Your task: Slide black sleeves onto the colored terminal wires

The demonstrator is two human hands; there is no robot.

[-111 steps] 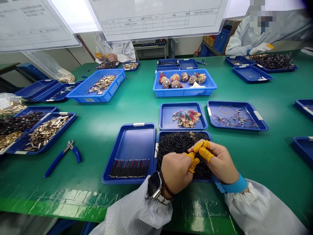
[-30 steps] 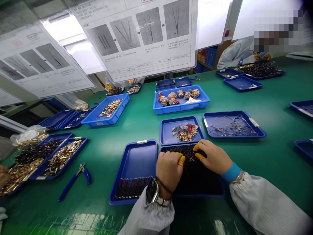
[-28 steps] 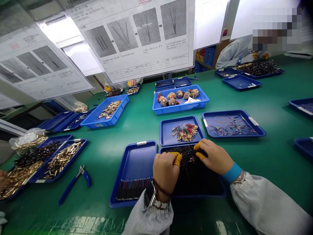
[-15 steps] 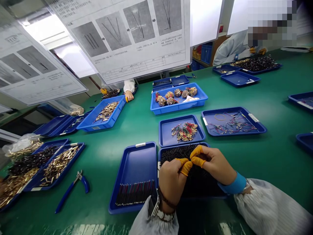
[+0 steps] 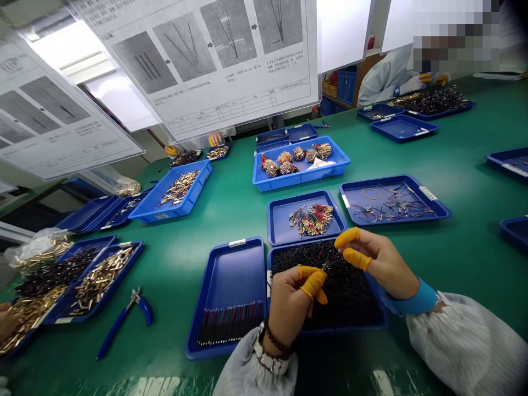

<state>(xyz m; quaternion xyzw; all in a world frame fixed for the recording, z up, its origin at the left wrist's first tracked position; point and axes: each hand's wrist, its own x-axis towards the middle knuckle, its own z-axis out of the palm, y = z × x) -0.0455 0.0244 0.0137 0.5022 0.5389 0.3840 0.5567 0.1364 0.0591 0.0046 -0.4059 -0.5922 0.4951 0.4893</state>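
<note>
My left hand (image 5: pixel 289 294), in yellow finger cots, pinches a few thin coloured wires (image 5: pixel 324 265) over a tray (image 5: pixel 270 258) full of short black tubes (image 5: pixel 346 300). The wires fan out from its fingertips; their lower ends are hidden. To the right, my right hand (image 5: pixel 385 267) hovers at the tray's far right corner, its thumb and forefinger apart with nothing visible between them. Beside my left wrist, a tray (image 5: pixel 235 269) has a row of black-sleeved wire sets (image 5: pixel 231 323). Behind the tubes, another tray (image 5: pixel 278 212) bears a pile of wires with gold-coloured ends (image 5: pixel 313 219).
Blue-handled cutters (image 5: pixel 126 319) lie at the left, near trays of brass-coloured parts (image 5: pixel 103 275). A tray of loose wires (image 5: pixel 394 203) is at the right, and a blue bin of bundled wires (image 5: pixel 301 179) behind. Instruction sheets (image 5: pixel 223 93) hang overhead. Co-workers' hands (image 5: pixel 215 139) show across the table.
My right hand has moved right, away from my left, and its fingers have parted. The wires in my left hand now show. A co-worker's hand has left the left bin's edge.
</note>
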